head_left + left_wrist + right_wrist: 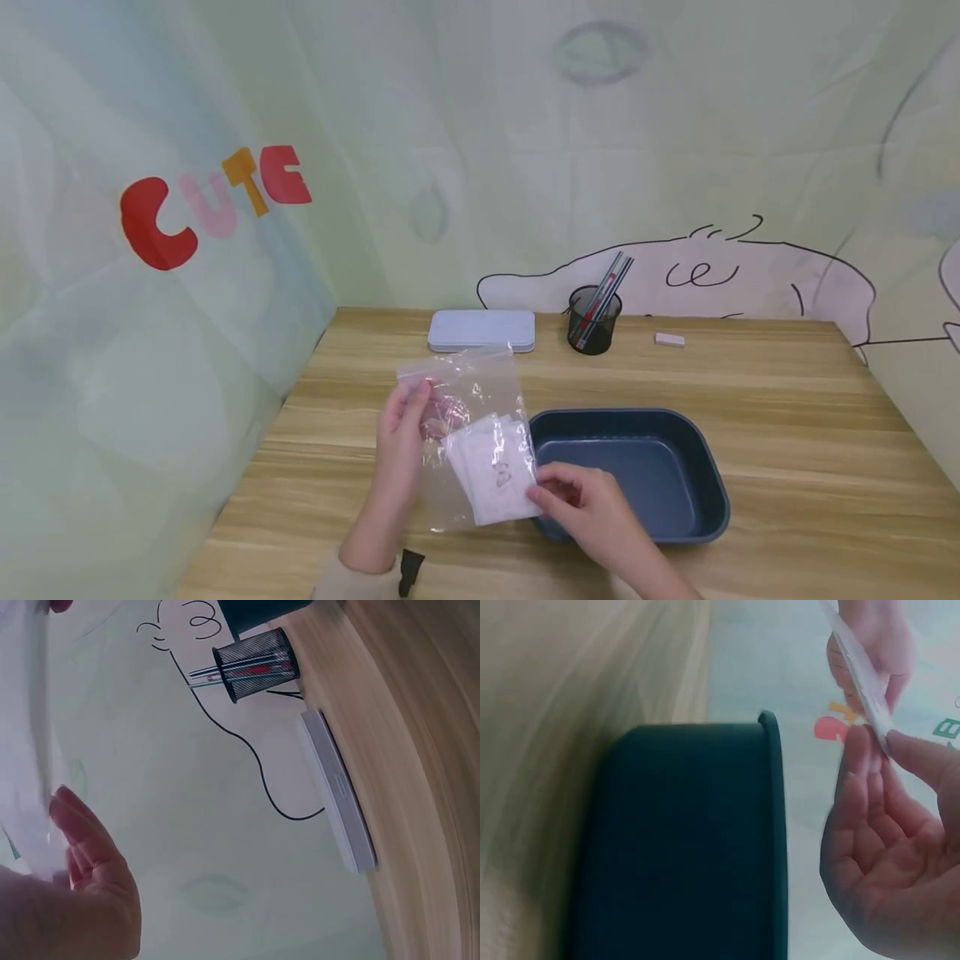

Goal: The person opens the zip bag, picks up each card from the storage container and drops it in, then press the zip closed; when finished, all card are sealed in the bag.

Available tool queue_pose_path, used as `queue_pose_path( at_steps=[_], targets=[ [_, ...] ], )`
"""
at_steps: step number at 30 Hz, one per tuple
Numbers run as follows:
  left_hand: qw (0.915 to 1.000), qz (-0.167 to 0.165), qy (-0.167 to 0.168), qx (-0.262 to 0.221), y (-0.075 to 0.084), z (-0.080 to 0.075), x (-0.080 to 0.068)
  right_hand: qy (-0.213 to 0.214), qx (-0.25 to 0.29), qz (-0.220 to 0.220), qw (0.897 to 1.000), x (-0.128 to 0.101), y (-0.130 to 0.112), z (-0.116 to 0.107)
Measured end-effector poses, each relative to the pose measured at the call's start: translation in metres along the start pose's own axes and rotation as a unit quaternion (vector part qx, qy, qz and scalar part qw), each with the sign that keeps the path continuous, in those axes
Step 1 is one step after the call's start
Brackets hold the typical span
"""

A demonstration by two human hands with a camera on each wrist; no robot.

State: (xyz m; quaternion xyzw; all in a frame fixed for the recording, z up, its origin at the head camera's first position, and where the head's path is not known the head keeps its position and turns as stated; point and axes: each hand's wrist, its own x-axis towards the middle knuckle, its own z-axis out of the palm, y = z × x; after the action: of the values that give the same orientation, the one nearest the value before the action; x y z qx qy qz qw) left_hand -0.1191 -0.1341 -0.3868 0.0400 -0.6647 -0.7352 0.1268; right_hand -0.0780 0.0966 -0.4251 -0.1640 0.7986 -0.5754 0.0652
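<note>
A clear zip-top plastic bag is held up above the table, tilted, with several white square packets inside near its lower right. My left hand pinches the bag near its upper left edge, thumb in front. My right hand pinches the lower right edge between thumb and fingers, where the packets lie. In the right wrist view the bag appears edge-on as a thin pale sheet between thumb and fingertips. The top packet bears a small grey mark. Just right of the bag, the dark blue basin is partly overlapped by my right hand.
At the back of the wooden table lie a pale flat case and a small white eraser-like block. A black mesh cup with several pencils stands between them. A printed curtain hangs behind and to the left.
</note>
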Motion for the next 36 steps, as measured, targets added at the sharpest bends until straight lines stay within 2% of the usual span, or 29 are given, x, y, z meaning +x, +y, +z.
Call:
queue_pose_path(
  at_steps=[8,10,14,20,23,25,27,28,30,32,34,36],
  targets=[
    [0.9967,-0.044,-0.025,0.064,-0.014,-0.017,0.016,0.086,0.027,0.016,0.996,0.002,0.001,0.005],
    [0.9958,-0.050,-0.027,0.072,-0.018,-0.021,0.019,0.093,0.036,0.012,0.995,0.002,0.001,0.006],
    [0.9945,-0.056,-0.027,0.084,-0.026,-0.028,0.027,0.082,0.035,-0.014,0.996,0.000,0.001,0.010],
    [0.9890,-0.072,-0.028,0.126,-0.035,-0.035,0.039,0.046,0.000,-0.100,0.994,-0.002,0.005,0.020],
    [0.9858,-0.079,-0.029,0.145,-0.040,-0.038,0.043,0.040,-0.040,-0.129,0.990,-0.002,0.006,0.027],
    [0.9835,-0.081,-0.030,0.159,-0.044,-0.039,0.045,0.050,-0.071,-0.149,0.985,-0.001,0.006,0.031],
    [0.9809,-0.074,-0.036,0.176,-0.048,-0.041,0.046,0.074,-0.118,-0.189,0.972,-0.001,0.007,0.034],
    [0.9794,-0.069,-0.041,0.186,-0.050,-0.041,0.047,0.087,-0.145,-0.215,0.962,0.000,0.007,0.036],
    [0.9757,-0.063,-0.050,0.204,-0.054,-0.042,0.048,0.114,-0.196,-0.271,0.936,0.001,0.007,0.038],
    [0.9715,-0.056,-0.057,0.223,-0.058,-0.044,0.050,0.139,-0.249,-0.323,0.902,0.003,0.008,0.039],
    [0.9681,-0.052,-0.058,0.238,-0.064,-0.046,0.052,0.153,-0.288,-0.358,0.875,0.004,0.009,0.041],
    [0.9637,-0.051,-0.061,0.255,-0.070,-0.048,0.053,0.162,-0.321,-0.379,0.853,0.005,0.011,0.043]
  ],
)
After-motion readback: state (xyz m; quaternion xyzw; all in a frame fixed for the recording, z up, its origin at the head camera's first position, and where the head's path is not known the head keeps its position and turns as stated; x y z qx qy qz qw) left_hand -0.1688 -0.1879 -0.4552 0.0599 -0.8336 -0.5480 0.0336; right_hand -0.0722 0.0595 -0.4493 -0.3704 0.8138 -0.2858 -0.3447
